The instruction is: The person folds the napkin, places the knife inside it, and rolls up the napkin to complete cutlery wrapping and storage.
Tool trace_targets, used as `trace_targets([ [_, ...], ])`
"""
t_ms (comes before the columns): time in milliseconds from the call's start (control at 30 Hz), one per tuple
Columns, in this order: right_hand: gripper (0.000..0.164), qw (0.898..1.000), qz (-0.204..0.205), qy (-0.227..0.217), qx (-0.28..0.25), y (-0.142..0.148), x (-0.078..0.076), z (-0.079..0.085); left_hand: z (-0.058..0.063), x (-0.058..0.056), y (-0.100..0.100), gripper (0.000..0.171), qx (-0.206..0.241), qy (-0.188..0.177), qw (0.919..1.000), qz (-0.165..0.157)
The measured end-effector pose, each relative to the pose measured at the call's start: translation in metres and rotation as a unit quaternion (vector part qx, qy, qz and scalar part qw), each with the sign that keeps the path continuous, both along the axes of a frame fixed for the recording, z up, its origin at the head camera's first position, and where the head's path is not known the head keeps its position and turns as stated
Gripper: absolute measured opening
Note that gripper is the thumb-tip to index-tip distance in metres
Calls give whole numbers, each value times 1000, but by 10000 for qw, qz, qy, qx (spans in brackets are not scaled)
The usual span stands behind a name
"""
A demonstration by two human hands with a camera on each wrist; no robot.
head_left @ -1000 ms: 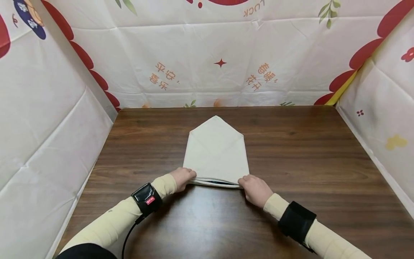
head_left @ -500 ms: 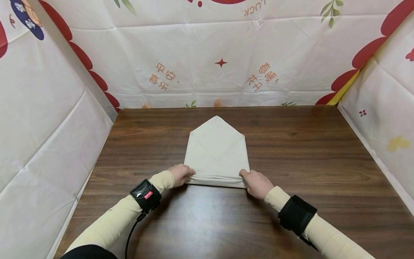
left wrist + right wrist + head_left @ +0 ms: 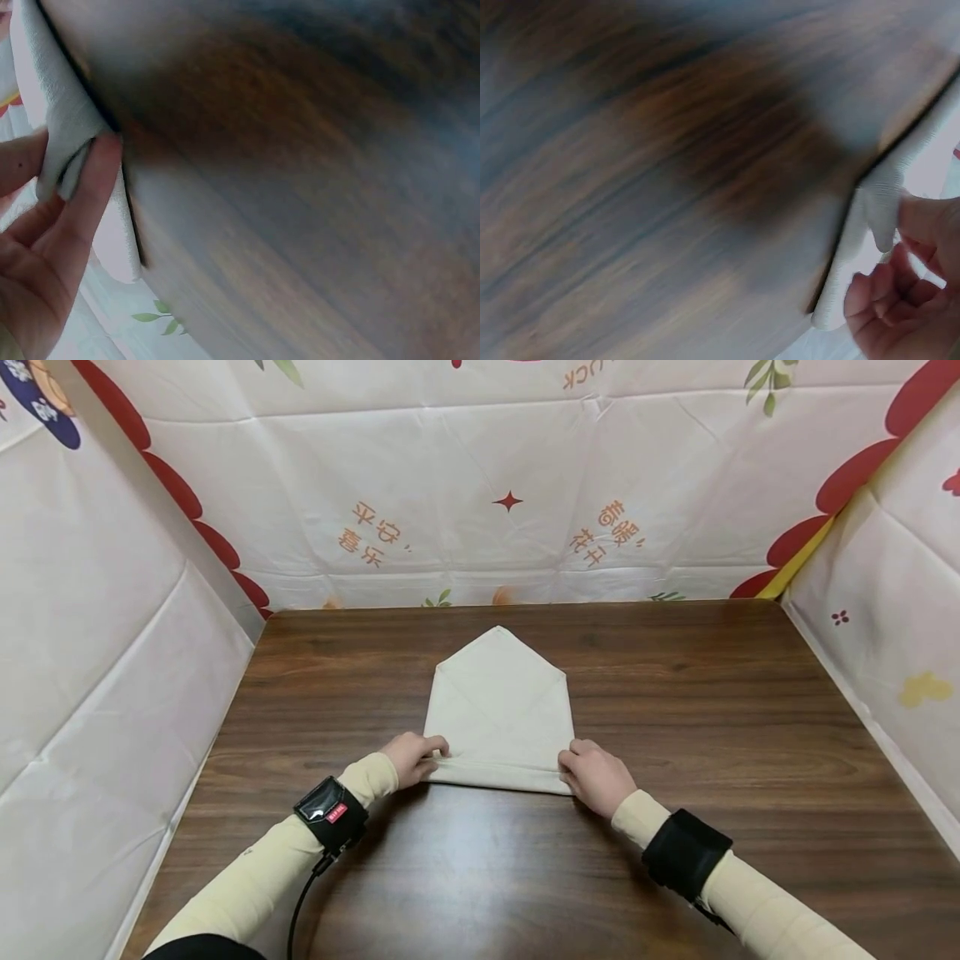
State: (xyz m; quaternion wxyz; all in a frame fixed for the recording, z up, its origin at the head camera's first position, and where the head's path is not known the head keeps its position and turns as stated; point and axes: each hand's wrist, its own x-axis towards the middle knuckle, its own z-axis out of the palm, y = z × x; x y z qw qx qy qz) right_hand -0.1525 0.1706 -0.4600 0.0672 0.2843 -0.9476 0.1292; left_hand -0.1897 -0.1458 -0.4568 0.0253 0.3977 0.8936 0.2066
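Observation:
A cream folded cloth (image 3: 500, 702) lies on the wooden table, its pointed end away from me and a folded band along its near edge. At the band's left end, my left hand (image 3: 411, 758) pinches the cloth; the left wrist view shows the folded layers (image 3: 71, 161) between thumb and fingers. My right hand (image 3: 597, 777) holds the band's right end. In the right wrist view, the thumb is against a small flap (image 3: 883, 214) of the cloth and the other fingers are curled beside it.
The brown wooden table (image 3: 675, 693) extends around the cloth. White printed sheets (image 3: 465, 468) hang behind it and on both sides. Black straps (image 3: 686, 853) wrap both wrists, and a cable (image 3: 298, 902) runs down from the left one.
The cloth's near edge has turned over away from me and now lies flatter as a band; its dark gap no longer shows. Both hands have shifted slightly away from me.

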Motion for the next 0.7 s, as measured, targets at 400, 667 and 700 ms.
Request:
trace_targets([
  [400, 19, 9968, 609, 418, 299, 6, 1, -9, 3, 9, 5, 13, -1532, 2198, 9633, -164],
  [667, 33, 9895, 1038, 632, 784, 5, 6, -1, 6, 23, 6, 25, -1782, 1666, 9693, -309],
  [700, 33, 9874, 1076, 709, 914, 4, 6, -1, 6, 23, 8, 27, -1883, 1712, 9666, -304],
])
